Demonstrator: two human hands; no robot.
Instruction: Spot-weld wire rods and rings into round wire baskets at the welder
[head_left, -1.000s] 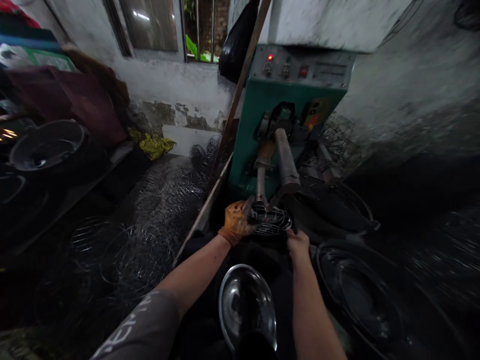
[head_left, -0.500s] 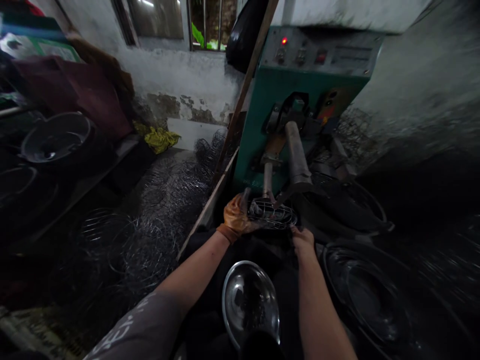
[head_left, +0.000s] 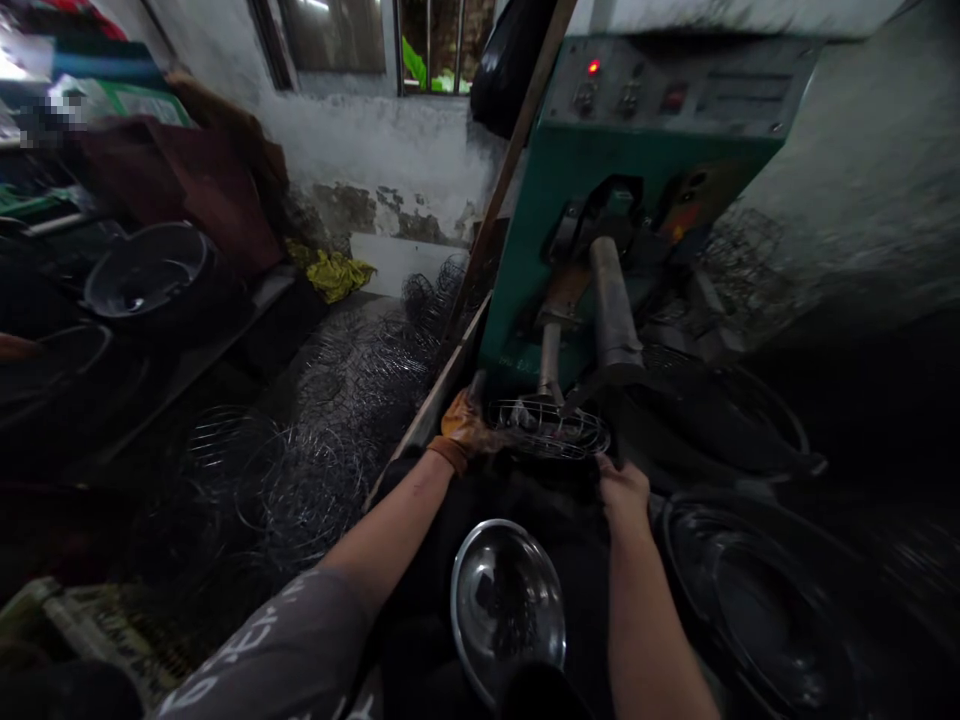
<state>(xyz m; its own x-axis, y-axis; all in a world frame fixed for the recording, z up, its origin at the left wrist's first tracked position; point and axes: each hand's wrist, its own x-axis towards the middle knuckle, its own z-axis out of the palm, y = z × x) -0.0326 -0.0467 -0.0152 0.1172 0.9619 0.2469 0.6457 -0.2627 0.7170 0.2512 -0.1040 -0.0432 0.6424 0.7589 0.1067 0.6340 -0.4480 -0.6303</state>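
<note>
A round wire frame (head_left: 551,430), seen nearly edge-on, is under the spot-welder-like arms of the green machine (head_left: 517,290). My right hand (head_left: 624,490) has its fingers closed on the frame's near right rim. My left hand (head_left: 463,425), in an orange-brown glove, is at the frame's left side. One finger points up and the others stretch toward the frame, smeared by motion; whether they touch the wires I cannot tell. Below, between my forearms, is a shiny metal bowl (head_left: 506,605) with small dark bits in it.
A heap of wire frames (head_left: 322,440) lies on the left behind a wooden board (head_left: 431,410). Dark basins (head_left: 757,590) are stacked at the right. Another person's hand (head_left: 19,347) shows at far left near black tubs (head_left: 150,270). A yellow cloth (head_left: 337,275) lies by the wall.
The whole view has shifted slightly, so the machine and frame appear further right. My left hand now appears a little further from the frame's left edge; my right hand stays on its rim.
</note>
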